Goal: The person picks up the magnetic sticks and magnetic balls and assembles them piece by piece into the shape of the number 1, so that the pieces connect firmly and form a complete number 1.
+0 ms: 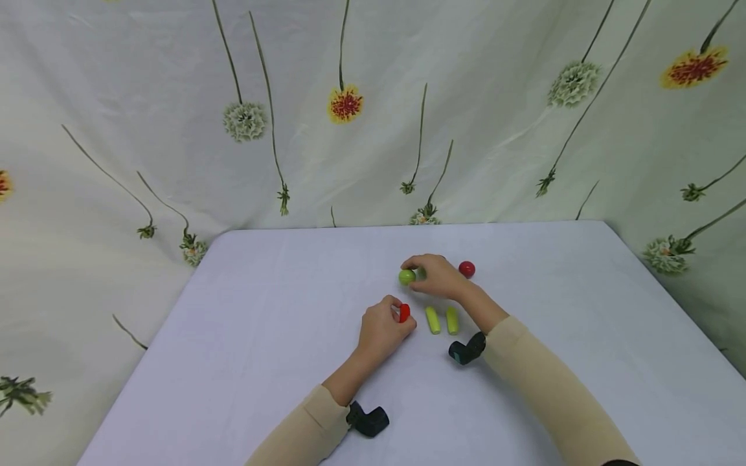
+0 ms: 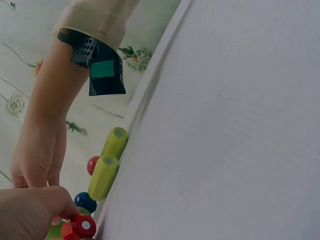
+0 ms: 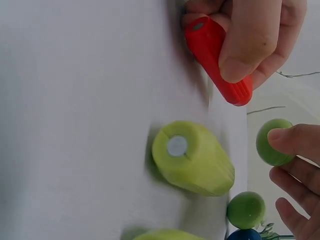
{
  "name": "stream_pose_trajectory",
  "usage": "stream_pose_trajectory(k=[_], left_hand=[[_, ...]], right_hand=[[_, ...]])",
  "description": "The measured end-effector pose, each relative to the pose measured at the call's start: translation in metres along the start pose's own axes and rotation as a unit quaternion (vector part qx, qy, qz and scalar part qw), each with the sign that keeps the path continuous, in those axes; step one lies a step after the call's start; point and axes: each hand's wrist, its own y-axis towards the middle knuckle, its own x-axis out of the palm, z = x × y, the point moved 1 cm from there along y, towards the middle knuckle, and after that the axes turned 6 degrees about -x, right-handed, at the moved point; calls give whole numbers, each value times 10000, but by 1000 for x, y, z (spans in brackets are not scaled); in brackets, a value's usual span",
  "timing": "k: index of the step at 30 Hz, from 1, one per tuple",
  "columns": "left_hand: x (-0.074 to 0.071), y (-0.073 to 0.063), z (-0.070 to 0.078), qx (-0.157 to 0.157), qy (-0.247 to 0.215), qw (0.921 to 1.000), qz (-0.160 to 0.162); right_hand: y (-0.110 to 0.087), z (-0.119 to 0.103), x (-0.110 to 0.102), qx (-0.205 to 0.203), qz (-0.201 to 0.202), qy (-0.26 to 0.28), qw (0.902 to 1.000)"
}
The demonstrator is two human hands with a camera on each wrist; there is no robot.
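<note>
My left hand (image 1: 384, 327) pinches a red ribbed rod (image 3: 220, 60) between thumb and fingers, over the table's middle. The rod has a grey round spot on its end. Farther forward and to the right, my right hand (image 1: 434, 275) holds a green ball (image 1: 406, 277) at its fingertips, close to the red rod. A second green ball (image 3: 246, 210) sits under the right hand, with a blue ball (image 2: 85, 201) beside it; the head view hides the blue one. Two yellow-green rods (image 1: 432, 320) lie side by side just right of the left hand.
A red ball (image 1: 467, 269) lies beyond the right wrist. The white table (image 1: 262, 291) has its far edge before a flower-patterned cloth (image 1: 466, 97). A black wrist mount (image 1: 468, 348) hangs below the right sleeve, another (image 1: 370, 421) by the left sleeve.
</note>
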Motion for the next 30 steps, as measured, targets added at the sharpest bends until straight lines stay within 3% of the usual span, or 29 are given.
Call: stream_pose_trajectory(k=[10,30], left_hand=[[-2,-1,0,20,-157,9999,62],[-1,1,-2,157,24,9996,218]], right_hand=[[-14,-4,-2,-343,-293,275,9986],[-16,-5,2,-698,-623,334,9951]])
